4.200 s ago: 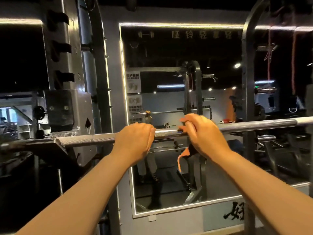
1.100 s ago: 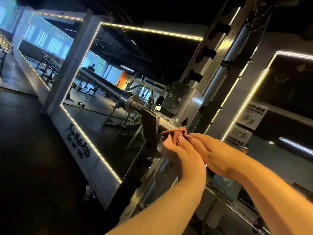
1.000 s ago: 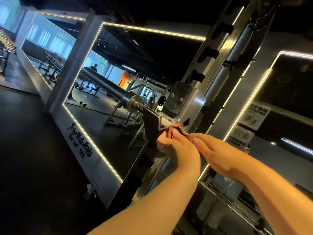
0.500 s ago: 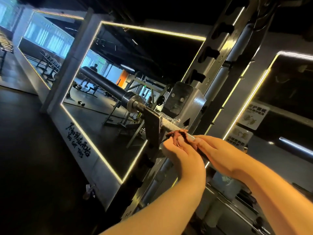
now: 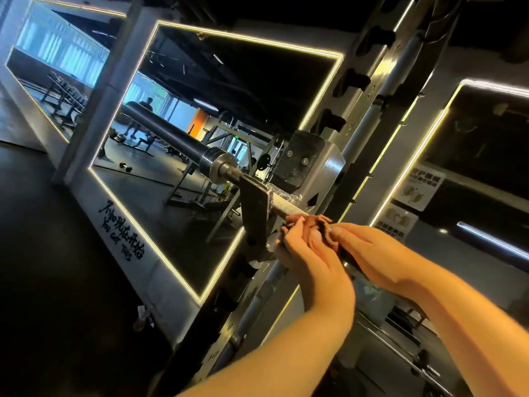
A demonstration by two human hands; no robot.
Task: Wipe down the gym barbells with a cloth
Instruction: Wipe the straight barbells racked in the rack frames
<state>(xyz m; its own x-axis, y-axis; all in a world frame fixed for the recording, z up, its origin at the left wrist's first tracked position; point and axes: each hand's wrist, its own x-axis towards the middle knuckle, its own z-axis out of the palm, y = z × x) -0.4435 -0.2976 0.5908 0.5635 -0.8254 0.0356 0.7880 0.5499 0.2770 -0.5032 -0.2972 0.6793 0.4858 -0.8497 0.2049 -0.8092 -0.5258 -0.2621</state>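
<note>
The barbell (image 5: 282,206) lies across the rack's hook, its knurled steel shaft running from the black sleeve (image 5: 171,136) at upper left down toward me. A small reddish-brown cloth (image 5: 316,223) is wrapped over the shaft just right of the hook plate. My left hand (image 5: 312,253) grips the cloth from the near side, fingers curled up onto it. My right hand (image 5: 369,250) pinches the cloth's other side, thumb and fingertips on it. The shaft under both hands is hidden.
The black hook plate (image 5: 254,207) and the grey rack upright (image 5: 366,90) with its slots stand right beside my hands. Mirrors with lit edges (image 5: 200,116) line the wall behind. Dark floor (image 5: 57,267) spreads out to the left.
From the bar's middle my hands have gone to its left end by the rack hook. In the last second the cloth slid back and forth a little along the shaft, now slightly away from the hook.
</note>
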